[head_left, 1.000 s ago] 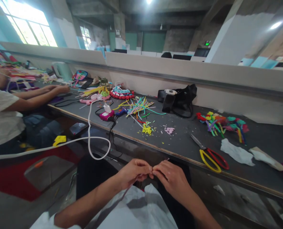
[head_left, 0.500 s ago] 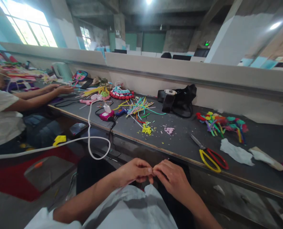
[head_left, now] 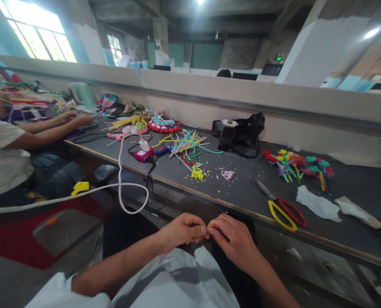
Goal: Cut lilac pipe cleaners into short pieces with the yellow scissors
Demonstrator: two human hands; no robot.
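Note:
Over my lap, in front of the table edge, my left hand [head_left: 188, 231] and my right hand [head_left: 230, 234] meet at the fingertips. Both are closed in a pinch. Whatever lies between the fingers is too small or too hidden to make out. On the table beyond them are a small heap of yellow clippings [head_left: 197, 173] and a heap of pale pink clippings [head_left: 228, 174]. Behind these lies a loose pile of coloured pipe cleaners [head_left: 190, 142]. To the right, scissors [head_left: 278, 205] with one yellow and one red handle lie partly spread near the edge.
A white cable [head_left: 120, 171] loops down off the table's front at left. Magenta [head_left: 144, 155] and blue tools lie near it. Farther right are a black bag [head_left: 253, 132], a bunch of pipe-cleaner flowers [head_left: 298, 167] and crumpled tissue [head_left: 317, 204]. A co-worker's arms [head_left: 54, 126] reach in from the left.
My hands stay pinched together and have shifted very slightly right; my left fingers have curled in a little more. At left, the co-worker's hands have drawn back slightly.

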